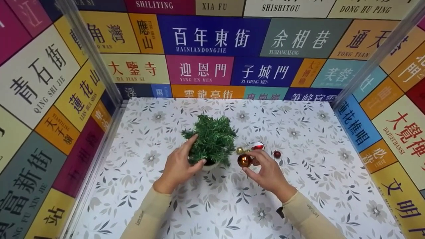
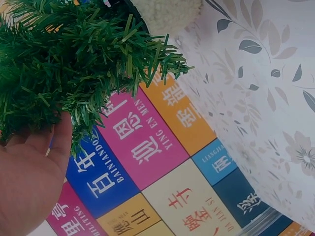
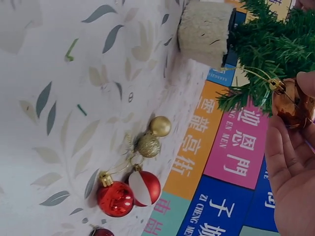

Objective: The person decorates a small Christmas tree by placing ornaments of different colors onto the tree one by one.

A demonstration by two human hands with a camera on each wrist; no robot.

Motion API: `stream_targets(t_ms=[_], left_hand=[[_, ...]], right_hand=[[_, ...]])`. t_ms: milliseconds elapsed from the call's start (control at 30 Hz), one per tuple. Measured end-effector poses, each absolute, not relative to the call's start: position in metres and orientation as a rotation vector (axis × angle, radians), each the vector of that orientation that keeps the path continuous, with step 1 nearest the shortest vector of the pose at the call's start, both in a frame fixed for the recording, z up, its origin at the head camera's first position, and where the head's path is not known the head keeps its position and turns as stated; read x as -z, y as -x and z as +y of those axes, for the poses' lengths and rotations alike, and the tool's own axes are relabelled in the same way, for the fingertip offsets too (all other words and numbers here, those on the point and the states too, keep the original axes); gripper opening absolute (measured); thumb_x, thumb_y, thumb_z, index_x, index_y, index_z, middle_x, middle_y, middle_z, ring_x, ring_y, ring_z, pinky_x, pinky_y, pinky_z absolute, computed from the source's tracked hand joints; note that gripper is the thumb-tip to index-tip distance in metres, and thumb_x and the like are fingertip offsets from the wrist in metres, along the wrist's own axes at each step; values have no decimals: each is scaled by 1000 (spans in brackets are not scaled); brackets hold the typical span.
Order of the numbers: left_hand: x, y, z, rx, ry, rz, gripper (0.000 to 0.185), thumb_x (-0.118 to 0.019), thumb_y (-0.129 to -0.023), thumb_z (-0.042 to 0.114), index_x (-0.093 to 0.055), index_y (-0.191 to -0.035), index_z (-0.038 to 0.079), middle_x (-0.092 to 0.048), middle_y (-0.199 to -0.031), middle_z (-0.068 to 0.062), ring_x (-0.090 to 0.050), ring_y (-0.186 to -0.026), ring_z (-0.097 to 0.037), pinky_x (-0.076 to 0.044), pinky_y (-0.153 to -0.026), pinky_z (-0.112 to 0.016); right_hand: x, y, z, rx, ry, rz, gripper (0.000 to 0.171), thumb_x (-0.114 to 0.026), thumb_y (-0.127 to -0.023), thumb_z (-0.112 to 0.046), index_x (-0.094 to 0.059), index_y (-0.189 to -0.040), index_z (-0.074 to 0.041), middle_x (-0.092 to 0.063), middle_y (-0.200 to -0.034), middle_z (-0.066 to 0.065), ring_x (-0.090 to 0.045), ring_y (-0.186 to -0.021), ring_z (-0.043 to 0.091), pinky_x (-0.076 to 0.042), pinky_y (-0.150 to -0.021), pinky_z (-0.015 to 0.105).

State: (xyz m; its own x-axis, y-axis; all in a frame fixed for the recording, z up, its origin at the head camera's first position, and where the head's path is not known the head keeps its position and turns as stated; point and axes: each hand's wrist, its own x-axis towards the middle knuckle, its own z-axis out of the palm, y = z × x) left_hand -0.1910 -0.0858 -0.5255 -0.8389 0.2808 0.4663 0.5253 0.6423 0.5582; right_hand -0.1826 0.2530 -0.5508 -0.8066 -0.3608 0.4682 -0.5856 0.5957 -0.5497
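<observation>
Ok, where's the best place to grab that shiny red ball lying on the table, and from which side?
Probably pinch the red ball by its small gold cap, coming down from above. The round glossy body may slip, while the cap sticks out clear of the red-and-white ball touching its other side.

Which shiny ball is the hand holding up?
The copper-brown ball, pinched in the right hand beside the little green tree. The gold ones and the red ones lie on the table.

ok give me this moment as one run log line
left hand: grips small green artificial tree | right hand: pinches shiny copper bauble beside tree | floral table: gold and red baubles loose
</observation>
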Motion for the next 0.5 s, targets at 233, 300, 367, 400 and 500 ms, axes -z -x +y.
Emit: stream_targets(t_ms=[233,300,367,400,500], left_hand=[[526,191,-86,987,653,-2516,85,-71,-89,48,-29,-158,23,-55,-141,-8,-64,-96,-27,-52,-80,-46],[526,191,-86,977,651,-2517,85,-70,-89,48,-29,-158,22,-56,-140,-8,-64,-94,-26,-52,-80,-46],[527,191,-85,966,650,-2520,85,-69,-89,50,-29,-158,22,-57,-139,-8,-63,-94,-25,-52,-80,-45],[527,191,-85,964,649,-2520,85,-69,-89,50,-29,-158,21,-57,-138,-8,-63,-93,-25,-52,-80,-45],[527,191,-85,957,647,-2516,85,-68,-89,51,-29,-158,20,-59,-135,-8,-62,-89,-24,-51,-78,-45]], right_hand=[[543,181,244,-1185,-786,-2468,52,-80,-85,-17,-60,-133,-14,-57,-125,-6,-62,-91,13,-57,-76,32],[541,180,242,-1229,-779,-2468,52,-80,-85,-18,-60,-133,-12,-57,-124,-6,-62,-91,14,-57,-76,33],[540,179,241,-1277,-770,-2466,51,-80,-85,-18,-60,-132,-11,-58,-122,-6,-63,-91,16,-57,-77,34],[540,179,240,-1297,-767,-2467,51,-80,-85,-18,-60,-132,-13,-59,-121,-7,-64,-91,16,-57,-78,33],[538,179,237,-1349,-762,-2457,51,-80,-85,-18,-60,-132,-15,-60,-118,-7,-64,-90,17,-57,-78,34]])
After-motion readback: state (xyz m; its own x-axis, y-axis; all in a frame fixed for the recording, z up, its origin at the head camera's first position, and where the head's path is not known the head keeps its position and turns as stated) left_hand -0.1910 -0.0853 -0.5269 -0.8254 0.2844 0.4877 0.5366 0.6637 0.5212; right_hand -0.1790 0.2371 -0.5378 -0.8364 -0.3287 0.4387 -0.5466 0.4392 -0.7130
